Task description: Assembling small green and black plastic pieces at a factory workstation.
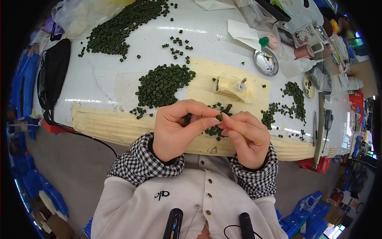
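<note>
Above the table's near edge my two hands meet fingertip to fingertip. Between thumb and forefinger my left hand [177,125] pinches a small dark green part [219,117]. My right hand [248,137] is closed, its fingertips pressed against the same part from the other side. Under and behind the fingers lies a small group of like green parts [215,132], partly hidden by the hands. Just beyond my left hand is a heap of green parts [163,84]. A yellowish block fixture with an upright pin [232,87] stands beyond my right hand.
A larger pile of green parts [119,30] lies far left by a clear plastic bag [77,18]. More green parts [294,97] are scattered at right. A round metal lid [266,62], white paper [243,34] and a squeeze bottle [292,67] sit far right. A black strap [55,75] hangs left.
</note>
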